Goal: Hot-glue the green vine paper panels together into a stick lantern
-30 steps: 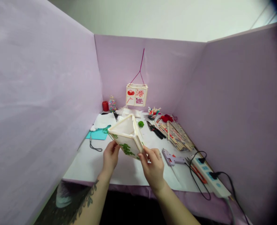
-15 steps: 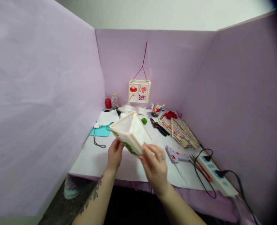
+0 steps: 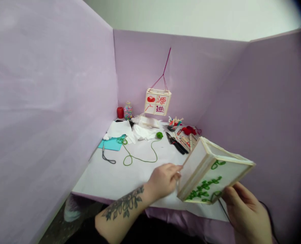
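A box-shaped paper lantern point(image 3: 224, 179), framed with pale wooden sticks and covered in white, is held tilted over the right side of the table. Green yarn makes a leafy sprig and loops on its near face. My right hand point(image 3: 249, 206) grips its lower right edge, thumb on the decorated face, with some fingers hidden behind. At the lantern's left side, my left hand point(image 3: 164, 179) has curled fingers closed at the edge. Green yarn point(image 3: 140, 160) trails in loops across the table to a small green ball point(image 3: 160, 135).
Pruning shears point(image 3: 177, 144) lie near stacked sticks point(image 3: 186, 142), partly hidden by the lantern. A similar lantern point(image 3: 157, 102) hangs at the back wall. Left are a turquoise sheet point(image 3: 111, 144), white cloth point(image 3: 119, 129), a bead jar point(image 3: 127, 111) and a red candle-like cylinder point(image 3: 120, 112).
Both hands have carried the lantern to the right and turned it, so its green-decorated face now shows. The loose green yarn on the table has come into view.
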`<act>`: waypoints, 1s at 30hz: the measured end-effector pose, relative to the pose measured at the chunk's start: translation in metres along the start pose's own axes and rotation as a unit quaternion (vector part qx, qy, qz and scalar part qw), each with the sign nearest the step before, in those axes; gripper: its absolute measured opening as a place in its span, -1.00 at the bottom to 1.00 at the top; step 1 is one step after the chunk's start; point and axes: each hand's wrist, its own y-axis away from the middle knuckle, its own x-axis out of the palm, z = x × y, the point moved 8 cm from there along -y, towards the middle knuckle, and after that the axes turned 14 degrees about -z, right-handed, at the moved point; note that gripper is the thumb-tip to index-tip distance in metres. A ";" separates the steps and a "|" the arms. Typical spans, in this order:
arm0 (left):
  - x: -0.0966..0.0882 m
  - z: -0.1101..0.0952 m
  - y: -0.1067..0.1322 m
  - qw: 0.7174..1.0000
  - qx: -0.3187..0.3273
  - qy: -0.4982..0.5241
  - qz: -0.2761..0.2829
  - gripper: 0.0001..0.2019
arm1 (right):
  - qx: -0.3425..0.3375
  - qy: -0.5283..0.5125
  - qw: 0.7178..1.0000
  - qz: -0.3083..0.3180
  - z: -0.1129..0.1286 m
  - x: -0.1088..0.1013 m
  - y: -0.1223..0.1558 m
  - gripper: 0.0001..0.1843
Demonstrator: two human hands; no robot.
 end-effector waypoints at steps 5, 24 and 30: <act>0.026 0.130 0.005 0.952 -0.111 -0.200 0.201 -0.58 | -0.010 -0.027 0.999 -0.022 -0.001 0.031 -0.002 -0.56; -0.158 0.260 -0.032 0.861 -0.237 -0.448 -0.045 -0.71 | -0.025 -0.070 0.990 0.120 -0.057 0.204 0.059 -0.61; -0.167 0.297 -0.057 0.838 -0.225 -0.496 0.036 -0.73 | -0.010 -0.088 0.986 0.140 -0.066 0.202 0.062 -0.57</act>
